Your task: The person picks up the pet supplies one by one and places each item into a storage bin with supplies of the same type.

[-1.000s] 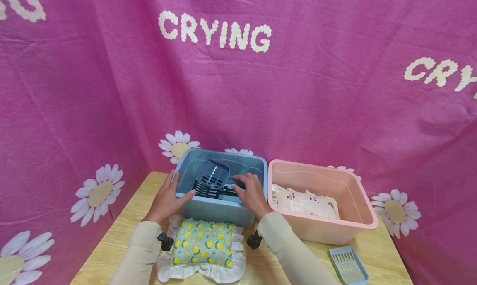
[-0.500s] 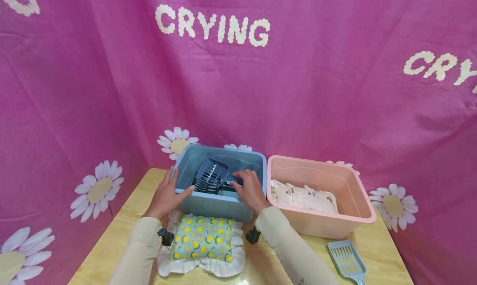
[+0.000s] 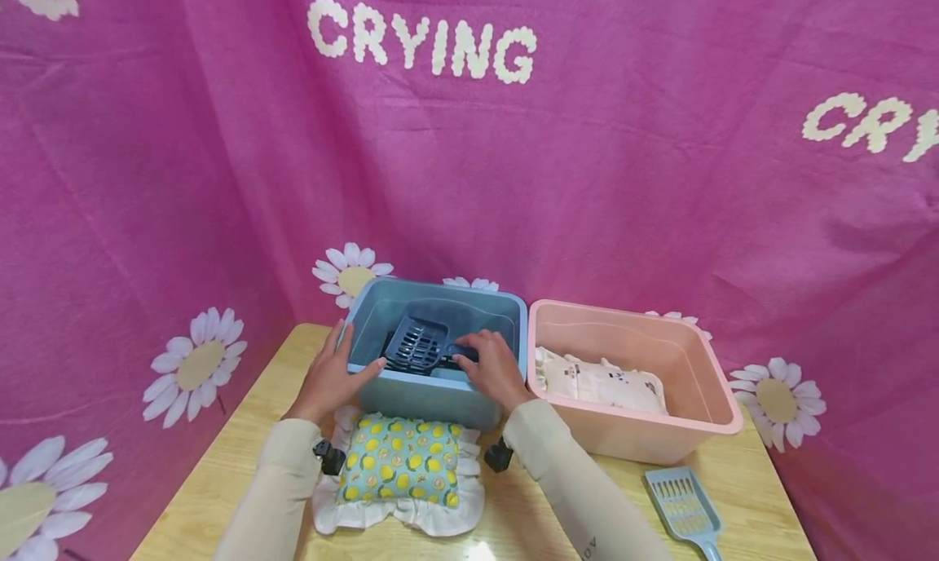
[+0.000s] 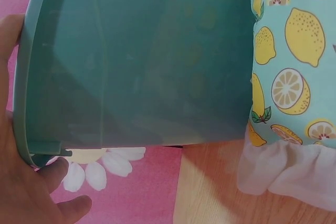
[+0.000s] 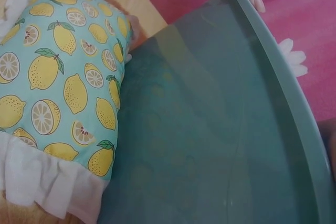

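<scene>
My right hand [image 3: 495, 368] reaches over the front of a blue bin [image 3: 433, 394], thumb and fingers pinching the handle of a dark blue slotted litter scoop [image 3: 421, 341]. That scoop lies on top of a black slotted scoop in the bin, which is mostly hidden. My left hand [image 3: 328, 379] rests on the bin's front left corner. Its thumb lies along the front rim and its fingers stretch along the left side; the left wrist view shows fingertips [image 4: 55, 174] at the corner. A lemon-print cushion [image 3: 402, 461] with white ruffles lies before the bin.
A pink bin [image 3: 631, 430] stands right beside the blue one, holding a cream ruffled cushion [image 3: 601, 386]. On the table's right front lies a light blue slotted scoop [image 3: 682, 500]. A pink-purple curtain [image 3: 469, 178] hangs close behind the bins and at both sides.
The dark blue scoop has shifted slightly toward me and now covers more of the black one. The left hand has kept its place on the rim; the head view has tilted a little.
</scene>
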Demonstrator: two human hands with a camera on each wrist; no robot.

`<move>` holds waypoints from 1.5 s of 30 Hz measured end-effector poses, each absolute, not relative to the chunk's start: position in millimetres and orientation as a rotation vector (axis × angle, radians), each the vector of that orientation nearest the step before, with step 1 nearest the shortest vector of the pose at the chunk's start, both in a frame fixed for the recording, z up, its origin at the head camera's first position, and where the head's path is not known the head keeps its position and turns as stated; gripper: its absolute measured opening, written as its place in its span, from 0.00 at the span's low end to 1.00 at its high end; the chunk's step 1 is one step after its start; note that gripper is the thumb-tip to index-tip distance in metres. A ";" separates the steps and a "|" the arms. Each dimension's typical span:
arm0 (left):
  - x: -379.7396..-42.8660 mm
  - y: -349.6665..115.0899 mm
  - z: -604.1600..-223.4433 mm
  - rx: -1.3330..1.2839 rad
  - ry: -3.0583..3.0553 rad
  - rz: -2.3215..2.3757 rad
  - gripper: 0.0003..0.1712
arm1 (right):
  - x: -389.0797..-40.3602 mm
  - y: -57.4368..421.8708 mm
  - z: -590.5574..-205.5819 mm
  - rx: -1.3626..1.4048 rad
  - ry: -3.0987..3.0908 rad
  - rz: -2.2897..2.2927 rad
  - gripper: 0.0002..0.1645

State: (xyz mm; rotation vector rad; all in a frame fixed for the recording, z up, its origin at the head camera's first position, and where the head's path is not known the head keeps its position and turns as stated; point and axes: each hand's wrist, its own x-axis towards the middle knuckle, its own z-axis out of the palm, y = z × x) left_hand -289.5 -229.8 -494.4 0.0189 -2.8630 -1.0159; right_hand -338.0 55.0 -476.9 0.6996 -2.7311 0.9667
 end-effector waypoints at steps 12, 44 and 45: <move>-290.2 -229.9 -496.4 0.010 -2.859 -1.017 0.61 | -339.9 52.6 -475.0 0.690 -2.816 0.945 0.16; -286.9 -228.1 -492.8 0.001 -2.849 -1.009 0.60 | -339.7 50.6 -473.0 0.673 -2.891 0.927 0.16; -287.3 -228.0 -493.6 -0.005 -2.848 -1.009 0.60 | -339.6 51.1 -473.2 0.668 -2.895 0.929 0.16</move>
